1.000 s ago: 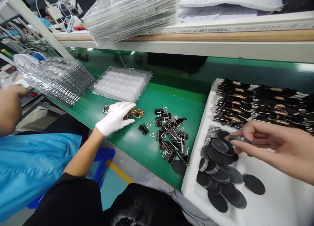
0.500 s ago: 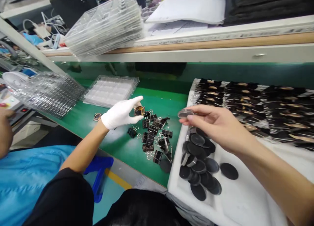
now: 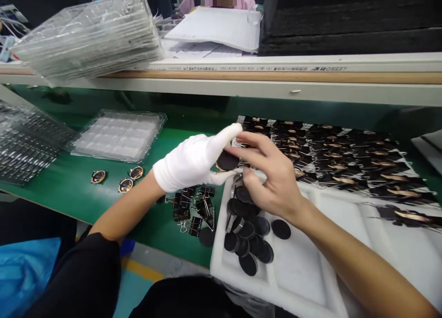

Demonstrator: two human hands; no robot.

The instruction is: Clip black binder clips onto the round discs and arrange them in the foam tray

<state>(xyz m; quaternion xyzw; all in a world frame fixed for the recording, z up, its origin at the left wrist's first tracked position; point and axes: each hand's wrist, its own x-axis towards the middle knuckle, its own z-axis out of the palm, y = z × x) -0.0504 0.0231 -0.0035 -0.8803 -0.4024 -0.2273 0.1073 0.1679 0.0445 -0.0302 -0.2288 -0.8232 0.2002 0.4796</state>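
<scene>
My left hand, in a white glove, is closed around a small round gold-rimmed piece, in front of the green bench. Against that piece lies a black disc, which covers most of its face. My bare right hand has its fingers and thumb at the disc's edge, pinching it; the exact contact is partly hidden. Below my hands, many loose black discs are heaped in a white foam tray. Several black binder clips lie on the bench beneath the glove.
Gold-rimmed tortoiseshell pieces rest on the green bench at left. Behind them is a clear compartment tray. Rows of clipped pieces stand at right. A shelf with stacked plastic trays crosses above.
Both hands have come together: the left moved right, and the right brought its disc onto the gold-rimmed piece. The view has swung right, showing more pieces on the bench.
</scene>
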